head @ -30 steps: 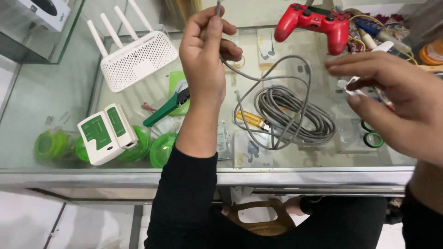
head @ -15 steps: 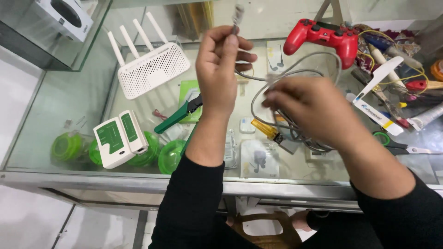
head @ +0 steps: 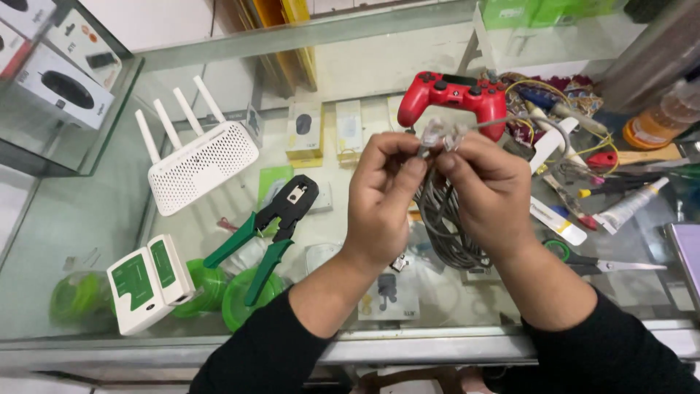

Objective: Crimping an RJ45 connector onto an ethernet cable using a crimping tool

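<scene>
My left hand (head: 379,197) and my right hand (head: 492,190) meet above the glass counter, fingertips together. Each pinches a clear plug (head: 443,135) at an end of the grey network cable (head: 445,219). The rest of the cable hangs coiled between and below my hands, resting on the glass. A green-handled crimping tool (head: 273,222) lies just left of my left hand. Both sleeves are black.
A white router with three antennas (head: 200,164) lies at left, a green-and-white cable tester (head: 149,281) near the front edge. A red game controller (head: 453,95) sits behind my hands. Scissors (head: 605,264), tubes and pens clutter the right. Small boxes show under the glass.
My hands have come together in the middle: the right hand moved left from the coil and both now hold the cable's plug ends side by side. The camera view has shifted.
</scene>
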